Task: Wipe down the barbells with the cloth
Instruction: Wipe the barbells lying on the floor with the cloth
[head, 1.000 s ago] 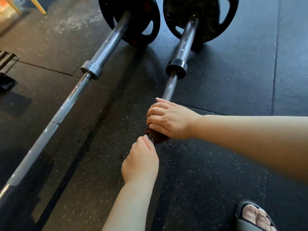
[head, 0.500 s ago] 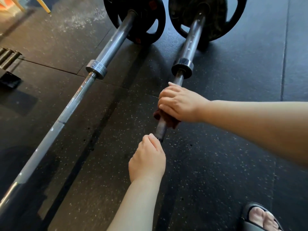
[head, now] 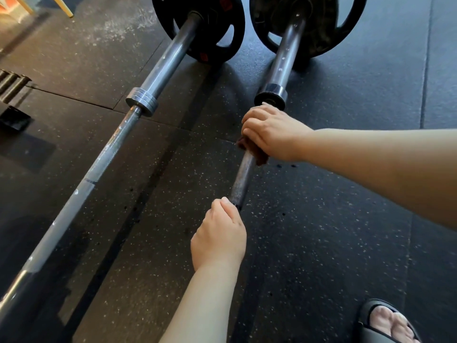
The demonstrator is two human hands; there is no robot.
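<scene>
Two barbells lie side by side on the black rubber floor, each with a black plate at the far end. My right hand (head: pixel 268 131) grips a brown cloth (head: pixel 257 152) wrapped round the shaft of the right barbell (head: pixel 243 175), just below its dark collar (head: pixel 270 95). My left hand (head: pixel 218 237) grips the same shaft nearer to me, hiding the bar under it. The left barbell (head: pixel 108 149) runs diagonally from its plate (head: pixel 197 23) to the lower left, untouched.
The right barbell's plate (head: pixel 319 26) stands at the top. A sandalled foot (head: pixel 389 323) is at the lower right. Small dark bars (head: pixel 13 86) and a flat black item (head: pixel 14 118) lie at the left edge. Yellow legs (head: pixel 63 6) show at top left.
My right hand has slid the cloth up the right barbell's shaft, away from my left hand and up to the collar. More bare shaft shows between the hands.
</scene>
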